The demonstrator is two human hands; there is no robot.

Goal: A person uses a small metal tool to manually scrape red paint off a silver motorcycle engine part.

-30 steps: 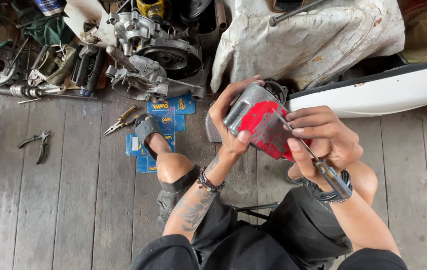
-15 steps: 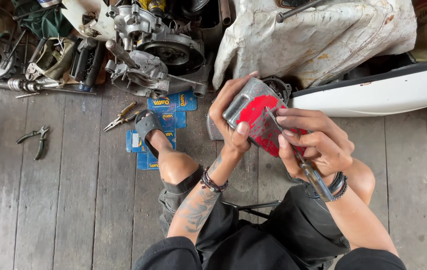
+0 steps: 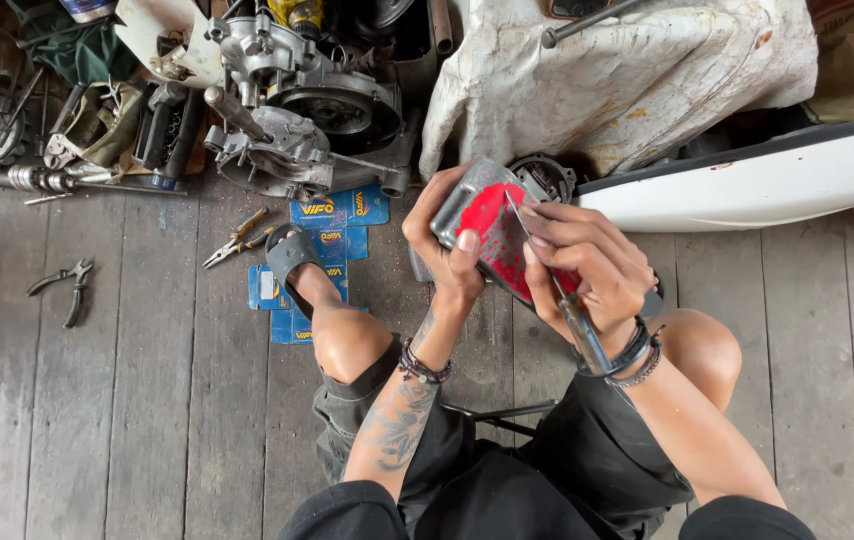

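Red tail-light lens in left hand, screwdriver half-hidden in right hand.

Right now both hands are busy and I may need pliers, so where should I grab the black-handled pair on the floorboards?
Take the black-handled pliers by the two spread handles, coming from above; they lie flat on the floorboards, the head pointing away, with bare boards around them.

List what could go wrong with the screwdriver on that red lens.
The thin metal screwdriver in the right hand points its tip toward the left hand gripping the red plastic lamp lens in its grey housing; a slip might jab those fingers. Prying could also crack the lens. It is held in the air, so it might drop.
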